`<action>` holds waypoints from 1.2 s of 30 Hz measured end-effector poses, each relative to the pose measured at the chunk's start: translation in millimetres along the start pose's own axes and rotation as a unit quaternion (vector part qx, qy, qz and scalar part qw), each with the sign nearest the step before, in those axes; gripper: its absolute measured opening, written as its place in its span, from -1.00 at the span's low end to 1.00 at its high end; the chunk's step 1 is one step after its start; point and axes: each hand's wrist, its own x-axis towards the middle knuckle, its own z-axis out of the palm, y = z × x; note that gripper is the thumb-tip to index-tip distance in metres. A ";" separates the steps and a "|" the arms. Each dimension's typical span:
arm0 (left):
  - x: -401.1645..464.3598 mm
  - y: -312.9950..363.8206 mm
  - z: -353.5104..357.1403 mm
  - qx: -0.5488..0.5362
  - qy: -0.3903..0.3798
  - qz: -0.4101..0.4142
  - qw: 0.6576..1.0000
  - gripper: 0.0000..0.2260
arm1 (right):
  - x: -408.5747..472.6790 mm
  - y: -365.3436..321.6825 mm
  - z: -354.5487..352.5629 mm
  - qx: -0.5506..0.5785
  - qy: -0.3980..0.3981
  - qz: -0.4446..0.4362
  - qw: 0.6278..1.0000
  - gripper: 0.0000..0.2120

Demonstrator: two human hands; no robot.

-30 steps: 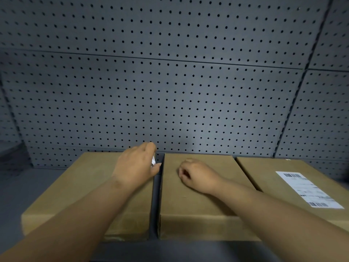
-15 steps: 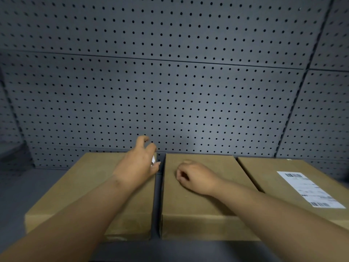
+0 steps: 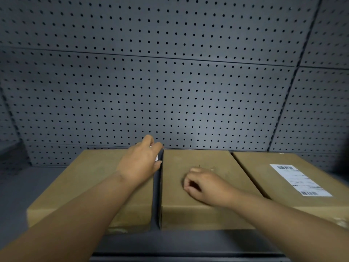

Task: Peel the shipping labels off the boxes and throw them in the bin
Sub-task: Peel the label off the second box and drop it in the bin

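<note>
Three brown cardboard boxes lie side by side on a dark shelf. My left hand (image 3: 140,163) hovers over the far right corner of the left box (image 3: 83,184). A small white sliver of label (image 3: 156,158) shows between its thumb and fingers, which seem to pinch it; the rest is hidden under the hand. My right hand (image 3: 207,186) rests on top of the middle box (image 3: 188,214) with its fingers curled into a fist, and nothing shows inside it. The right box (image 3: 264,167) carries a white shipping label (image 3: 300,179) with barcodes, flat and untouched.
A grey pegboard wall (image 3: 170,91) stands right behind the boxes. Narrow dark gaps separate the boxes. Bare dark shelf (image 3: 13,190) lies to the left of them, and the shelf's front edge runs below. No bin is in view.
My left hand's fingers have uncurled and stretched forward over the box corner. My right hand has slid a little toward me on the middle box, still curled.
</note>
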 end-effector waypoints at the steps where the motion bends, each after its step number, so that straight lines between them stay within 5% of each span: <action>1: -0.7 0.7 -1.1 0.005 0.003 0.004 1.000 -0.67 | -2.6 8.6 -3.4 -0.008 0.010 0.023 1.000 -0.91; 5: -3.4 3.9 -4.2 0.019 0.017 0.016 1.000 -0.66 | 1.8 11.7 -6.1 -0.045 0.067 0.107 0.991 -0.86; 12: -6.4 4.9 -7.1 0.032 0.029 0.043 0.998 -0.58 | -13.2 -33.0 6.5 -0.008 0.025 -0.005 1.000 -0.92; 20: -14.0 4.0 -14.1 0.020 0.029 0.042 0.998 -0.49 | -24.1 -1.4 -6.1 -0.065 0.095 0.189 0.975 -0.83; 28: -10.4 17.0 -18.4 -0.015 0.026 0.061 0.998 -0.55 | -32.0 -27.5 5.8 -0.026 0.077 0.092 0.992 -0.88; 32: -4.1 35.7 -26.3 -0.025 0.030 0.076 0.996 -0.55 | -53.1 -1.6 -19.5 -0.052 0.056 0.159 0.984 -0.84; 36: 10.4 71.3 -33.9 -0.040 0.055 0.108 0.992 -0.56 | -75.3 26.9 -57.0 -0.064 0.123 0.235 0.962 -0.84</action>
